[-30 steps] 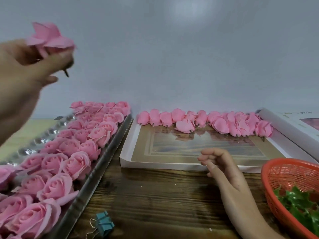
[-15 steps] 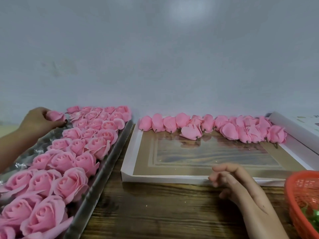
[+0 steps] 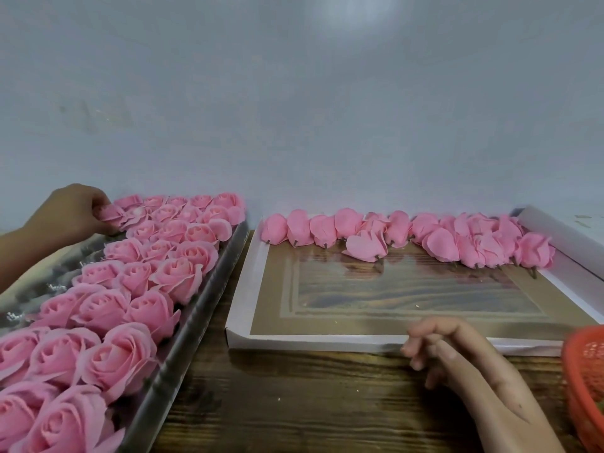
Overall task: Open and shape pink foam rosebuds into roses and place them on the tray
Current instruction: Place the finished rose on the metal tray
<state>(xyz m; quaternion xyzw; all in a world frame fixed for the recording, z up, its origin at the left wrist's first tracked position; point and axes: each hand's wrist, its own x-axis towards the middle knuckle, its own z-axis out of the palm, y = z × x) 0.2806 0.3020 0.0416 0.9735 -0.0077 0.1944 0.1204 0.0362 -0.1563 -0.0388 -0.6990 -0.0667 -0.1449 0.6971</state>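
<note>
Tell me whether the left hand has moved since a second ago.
Yes. The left hand came down from high above the tray to its far end, where it holds a rose.

The left hand [image 3: 70, 210] pinches a pink rose [image 3: 111, 213] at the tray's [image 3: 209, 286] far end, among the opened roses [image 3: 108, 308]; the right hand [image 3: 457, 351] rests loosely curled on the tabletop [image 3: 294, 397] right of the tray.

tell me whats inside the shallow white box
Closed pink rosebuds line the far side of the white box. They cover its far wall and the floor beneath them.
</note>
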